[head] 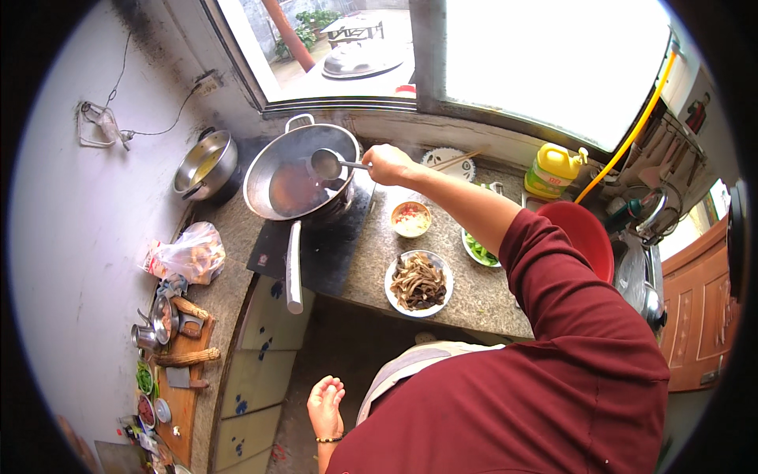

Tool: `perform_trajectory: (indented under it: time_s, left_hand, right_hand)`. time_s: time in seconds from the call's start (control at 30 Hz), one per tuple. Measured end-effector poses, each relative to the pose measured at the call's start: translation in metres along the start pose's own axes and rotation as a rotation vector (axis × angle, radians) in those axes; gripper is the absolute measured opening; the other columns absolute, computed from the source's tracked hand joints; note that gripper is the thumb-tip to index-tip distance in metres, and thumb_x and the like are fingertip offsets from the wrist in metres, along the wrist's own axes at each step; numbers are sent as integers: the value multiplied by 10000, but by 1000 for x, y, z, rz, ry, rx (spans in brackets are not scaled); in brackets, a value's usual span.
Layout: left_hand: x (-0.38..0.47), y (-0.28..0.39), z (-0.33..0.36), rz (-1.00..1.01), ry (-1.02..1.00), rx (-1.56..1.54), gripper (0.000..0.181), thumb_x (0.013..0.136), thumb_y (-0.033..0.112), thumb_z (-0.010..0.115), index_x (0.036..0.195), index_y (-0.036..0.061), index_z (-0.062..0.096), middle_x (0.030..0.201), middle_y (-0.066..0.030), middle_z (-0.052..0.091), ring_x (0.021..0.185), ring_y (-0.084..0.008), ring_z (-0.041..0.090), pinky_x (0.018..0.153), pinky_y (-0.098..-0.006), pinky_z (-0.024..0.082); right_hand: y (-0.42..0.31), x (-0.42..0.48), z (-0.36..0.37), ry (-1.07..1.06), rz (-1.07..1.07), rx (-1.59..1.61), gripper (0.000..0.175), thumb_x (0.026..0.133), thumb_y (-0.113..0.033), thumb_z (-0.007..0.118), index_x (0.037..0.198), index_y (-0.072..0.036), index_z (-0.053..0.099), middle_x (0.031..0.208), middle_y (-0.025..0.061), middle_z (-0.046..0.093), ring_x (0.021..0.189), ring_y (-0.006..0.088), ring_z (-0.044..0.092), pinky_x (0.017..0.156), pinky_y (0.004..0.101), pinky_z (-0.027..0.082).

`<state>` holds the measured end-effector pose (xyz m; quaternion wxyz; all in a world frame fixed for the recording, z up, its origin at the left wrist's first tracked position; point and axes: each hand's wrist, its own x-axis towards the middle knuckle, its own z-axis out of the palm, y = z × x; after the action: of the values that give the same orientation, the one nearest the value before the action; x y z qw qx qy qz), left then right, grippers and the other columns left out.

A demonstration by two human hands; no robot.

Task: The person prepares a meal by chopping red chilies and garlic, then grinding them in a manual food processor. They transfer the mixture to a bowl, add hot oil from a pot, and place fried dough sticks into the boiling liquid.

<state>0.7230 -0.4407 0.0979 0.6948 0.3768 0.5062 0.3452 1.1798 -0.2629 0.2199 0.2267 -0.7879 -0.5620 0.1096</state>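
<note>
My right hand (388, 165) grips the handle of a metal ladle (327, 163), whose bowl is over the right part of a large wok (256, 178). Reddish-brown liquid (296, 189) lies in the wok's bottom. My left hand (325, 403) hangs low in front of my body with fingers loosely curled, holding nothing. Right of the wok are a small bowl of chopped garlic and red pieces (411, 219), a white bowl of sliced mushrooms (419, 283) and a bowl of cut green vegetables (481, 252), partly hidden by my arm.
A steel pot (207, 166) stands left of the wok, whose long handle (294, 266) juts over the counter edge. Chopsticks lie on a patterned plate (448, 163). A yellow jug (552, 172) and red basin (583, 237) are right; a plastic bag (198, 252) and cutting board (177, 403) are left.
</note>
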Motion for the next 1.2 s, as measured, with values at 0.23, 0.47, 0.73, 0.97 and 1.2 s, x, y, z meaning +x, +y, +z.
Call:
perform_trajectory:
  time_s: [0.23,0.47,0.73,0.97,1.2]
  left_hand:
    - [-7,-10,-9,-21,64,-58,214,889,56,554,1092,-9,546,987,-88,611,877,-157,603,753,-247,506]
    - [-3,-8,-12,-17,61,-52,215,886,47,549,1094,-8,548,987,-86,610,874,-156,601,754,-250,505]
    - [7,-5,-9,-19,1,-26,230,877,57,561,1098,0,542,994,-97,612,886,-181,607,773,-283,521]
    - [9,-1,-1,-18,-37,-40,224,877,54,567,1093,-5,551,996,-88,611,878,-154,599,755,-251,505]
    - [0,-8,-6,-19,-4,-48,221,878,51,563,1092,-5,550,991,-86,611,867,-154,602,743,-245,508]
  right_hand:
    - [17,21,17,-9,-97,-39,293,735,-74,531,990,-56,674,846,167,668,797,275,655,734,366,516]
    - [27,17,-1,-322,262,700,310,787,-31,527,1081,-21,623,617,58,554,433,72,427,352,216,272]
    - [34,10,-12,-403,321,1072,263,813,-5,539,1068,21,600,640,74,553,420,63,387,345,209,254]
    - [12,23,1,-230,137,312,260,726,-36,500,909,-41,684,556,54,570,443,119,507,371,272,383]
    - [7,25,2,-268,150,340,277,716,-53,500,920,-37,686,566,53,583,445,115,515,377,271,395]
